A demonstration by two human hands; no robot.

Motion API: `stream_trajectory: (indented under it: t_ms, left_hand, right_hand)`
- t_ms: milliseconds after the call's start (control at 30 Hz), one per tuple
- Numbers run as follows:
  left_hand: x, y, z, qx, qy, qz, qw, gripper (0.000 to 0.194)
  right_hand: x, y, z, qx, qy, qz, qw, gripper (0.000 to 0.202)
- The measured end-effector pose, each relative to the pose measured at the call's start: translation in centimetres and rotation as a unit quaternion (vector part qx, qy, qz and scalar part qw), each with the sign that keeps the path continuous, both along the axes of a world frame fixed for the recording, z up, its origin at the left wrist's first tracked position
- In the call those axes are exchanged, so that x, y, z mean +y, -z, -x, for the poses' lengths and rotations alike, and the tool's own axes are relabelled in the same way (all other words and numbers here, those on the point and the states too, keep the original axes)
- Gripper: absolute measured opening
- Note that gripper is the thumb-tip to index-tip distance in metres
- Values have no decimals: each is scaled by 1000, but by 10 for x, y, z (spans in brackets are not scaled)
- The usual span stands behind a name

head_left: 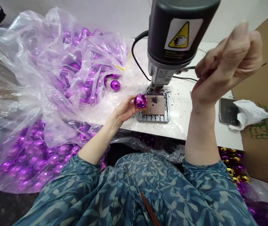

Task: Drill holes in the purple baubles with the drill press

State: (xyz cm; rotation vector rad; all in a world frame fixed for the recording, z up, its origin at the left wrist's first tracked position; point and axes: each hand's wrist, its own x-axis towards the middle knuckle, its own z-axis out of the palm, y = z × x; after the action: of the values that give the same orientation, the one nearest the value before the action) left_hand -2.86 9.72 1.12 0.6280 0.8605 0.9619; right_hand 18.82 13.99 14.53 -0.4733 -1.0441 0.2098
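Purple ball (140,101): faceted and shiny, over the left side of the plate, beside the tool end of the machine; whether it touches the board cannot be told.
Left hand (127,110): pinches the ball from the left with thumb and fingers, probably to steady it while leaving most of its surface exposed.
Right hand (232,59): raised to the machine's right, fingers curled in around the lever (190,67); the palm side is hidden, so how tight the grip is cannot be told. The height presumably suits the lever and gives the arm room.
Machine (183,34): black-topped, standing over the far end of the plate, likely so its tool faces down on the work area.
Plate (154,118): slotted metal on the table (181,106), near the front edge, probably for easy reach.
Board (158,110): brown, flat on the plate, perhaps as a protective layer; dark crumbs (155,99) lie on it.
Bag (54,59): clear plastic, bunched open at the left with many purple balls inside, seemingly kept on the left hand's side for short reaches.
Spare ball (115,85): loose on the table, between bag and machine.
Phone (228,110): at the table's right, partly under a crumpled tissue (250,113), well apart from the plate, perhaps to avoid the crumbs.
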Motion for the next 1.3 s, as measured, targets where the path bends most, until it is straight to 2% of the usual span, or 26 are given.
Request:
stream_trajectory:
  t_ms: [167, 333, 533, 733, 1033, 1300]
  left_hand:
    - [-5, 24, -17, 50, -33, -63, 996, 42]
    - [8, 46, -25, 13, -93, -79, 992, 42]
    - [16, 64, -33, 63, -93, -164, 980, 73]
    - [19, 63, -35, 154, -94, -188, 965, 78]
    - [22, 63, -36, 211, -68, -215, 951, 68]
    - [18, 56, -46, 266, -44, -255, 929, 58]
  right_hand:
    - [9, 3, 4, 7, 42, -15, 999, 64]
    - [2, 5, 7, -14, 56, 6, 998, 61]
    - [-3, 4, 6, -37, 72, 37, 996, 66]
    - [-1, 5, 1, -42, 40, 25, 998, 65]
    - [-6, 4, 4, -24, 30, 8, 999, 58]
    - [-6, 2, 2, -28, 31, 14, 999, 58]
